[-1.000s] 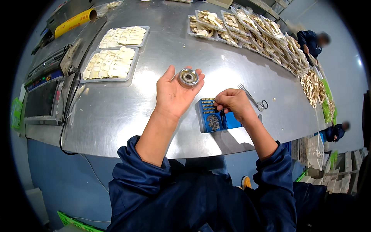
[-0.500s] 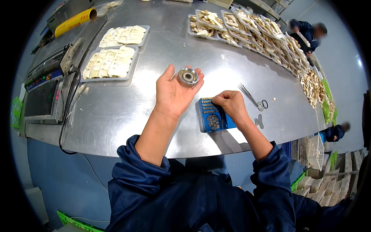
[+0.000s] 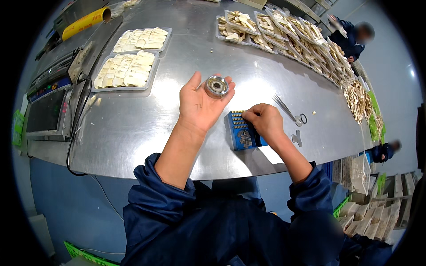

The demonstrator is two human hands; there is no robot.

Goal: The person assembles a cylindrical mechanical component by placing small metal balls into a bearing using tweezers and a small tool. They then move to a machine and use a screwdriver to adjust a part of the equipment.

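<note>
The work looks partway through, judging by how things lie. The left hand [image 3: 198,106] is palm up with its fingers loosely spread, and a round metal piece [image 3: 217,86] rests on them, not clasped. The right hand [image 3: 268,122] is bent over the blue box [image 3: 229,133], thumb and fingertips drawn together at the rows of small cylinders [image 3: 238,119]; I cannot tell whether they pinch 1 of them. The rows that show look mostly filled, while loose grey bits [image 3: 244,138] lie unsorted in the round compartment nearer the person. Whether anything has been fitted to the round piece is too small to tell; the 2 hands are apart. Right of the box on the table [image 3: 146,146] lie a pointed metal tool [image 3: 285,107] and, nearer, a 3-armed flat piece [image 3: 297,138], both untouched. Far left stand 2 trays of pale slices [image 3: 136,68].
</note>
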